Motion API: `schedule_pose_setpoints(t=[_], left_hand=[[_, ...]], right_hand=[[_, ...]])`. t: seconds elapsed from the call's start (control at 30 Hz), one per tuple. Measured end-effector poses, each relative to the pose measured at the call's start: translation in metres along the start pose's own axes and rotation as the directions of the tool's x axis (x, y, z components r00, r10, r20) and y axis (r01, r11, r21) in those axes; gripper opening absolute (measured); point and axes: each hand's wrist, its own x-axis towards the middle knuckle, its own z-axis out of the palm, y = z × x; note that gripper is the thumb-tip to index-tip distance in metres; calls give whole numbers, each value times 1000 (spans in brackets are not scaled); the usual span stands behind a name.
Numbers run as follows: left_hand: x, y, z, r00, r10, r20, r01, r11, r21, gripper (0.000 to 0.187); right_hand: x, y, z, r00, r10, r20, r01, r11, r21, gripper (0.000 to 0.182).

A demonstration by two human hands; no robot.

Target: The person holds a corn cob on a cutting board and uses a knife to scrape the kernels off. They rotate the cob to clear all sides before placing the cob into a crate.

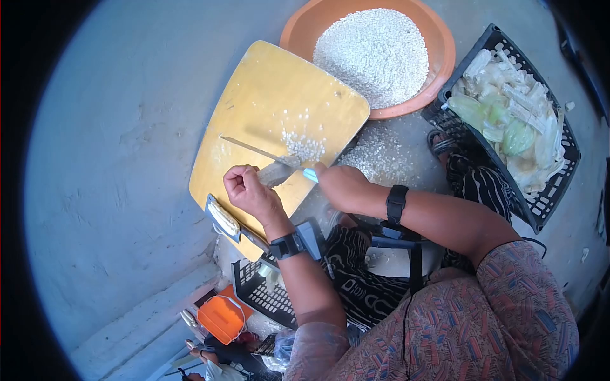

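Observation:
My right hand (pixel 344 187) is closed round the light blue handle of a knife (pixel 249 148), whose long blade reaches left over the yellow board (pixel 254 82). In my closed left hand (pixel 253 192) is a corn cob (pixel 277 172), pale and partly blurred, just below the blade. Cut white kernels (pixel 304 145) lie scattered on the board beyond the blade. At the board's lower left edge rests a cleaver (pixel 254 240) with a dark handle, and a pale corn cob (pixel 222 216) lies on its blade.
A clay-coloured basin (pixel 443 47) heaped with white kernels stands behind the board. On the right, a black crate (pixel 551 203) holds husks and cobs. Another black crate (pixel 257 295) and an orange bucket (pixel 219 319) stand lower left, near another person (pixel 219 359).

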Motion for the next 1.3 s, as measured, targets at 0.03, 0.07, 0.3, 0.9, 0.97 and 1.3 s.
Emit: schedule_pose_setpoints(t=[0.03,0.07,0.3,0.9,0.97,1.3], left_hand=[[0,-1,0,1000,-1,1,1,1000,0,12],[1,-2,0,1000,9,8,-9,1000,13,12],[-1,-3,4,995,88,40,-92,991,99,11],[-1,2,1,998,-3,65,2,1000,27,11],[3,-1,-5,999,10,46,-10,1000,5,11],[1,-1,-2,1000,9,-2,-9,1000,1,11]], right_hand=[[2,-1,0,1000,2,0,-2,1000,1,19],[5,-2,1,1000,7,-18,-7,1000,-16,19],[-4,-10,-5,999,-6,-53,1,997,-76,19],[9,12,15,996,86,-37,-88,994,-72,18],[11,13,13,993,117,-7,-117,992,-46,21],[-1,-9,7,996,88,2,-88,996,29,22]])
